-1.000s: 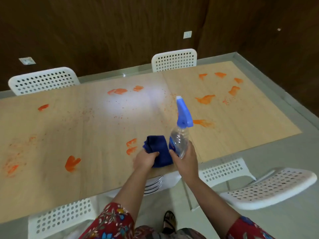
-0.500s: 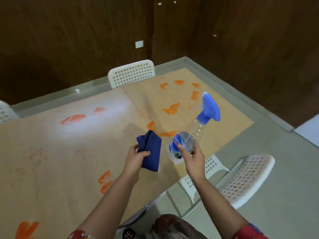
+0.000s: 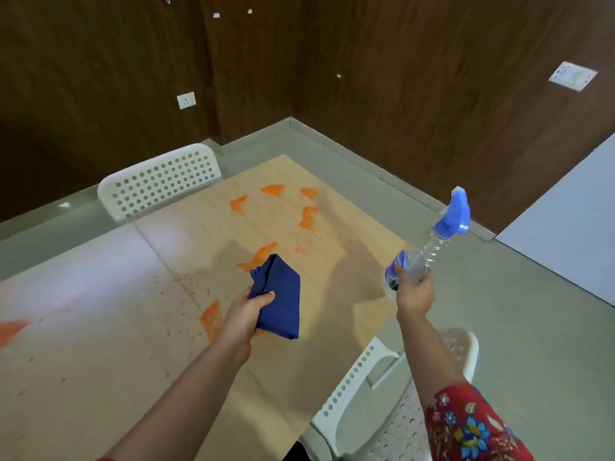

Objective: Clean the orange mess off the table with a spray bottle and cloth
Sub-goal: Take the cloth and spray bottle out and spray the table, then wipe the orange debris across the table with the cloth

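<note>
Currently gripping the folded blue cloth (image 3: 279, 301) in the left hand (image 3: 244, 314), thumb pressing on top and fingers curling beneath, holding it over the table (image 3: 100, 327); unable to confirm contact with the surface. Wrapping the right hand (image 3: 414, 292) round the lower body of the spray bottle (image 3: 429, 251), well short of the trigger. Holding the bottle out past the table's edge, above the floor, tilting its long axis up and away to the right of that hand, blue head leading. Failing to make out the nozzle's facing.

Locating the orange mess (image 3: 307, 216) ahead of the hands and mostly nearer the left hand:
- Finding the nearest smear (image 3: 263, 256) just beyond the cloth and partly behind it.
- Finding a second smear (image 3: 211, 319) just left of the left wrist.
- Finding a cluster farther ahead.

Placing the right hand well apart from all of these, off to their right.

Judging the step as preparing to spray. Probably needing to swing the bottle leftward, tip its head toward the nearest smear, and shift a finger up to the trigger. Risking spray on the floor or the white chair (image 3: 366, 387) under the right forearm if firing from this pose.
</note>
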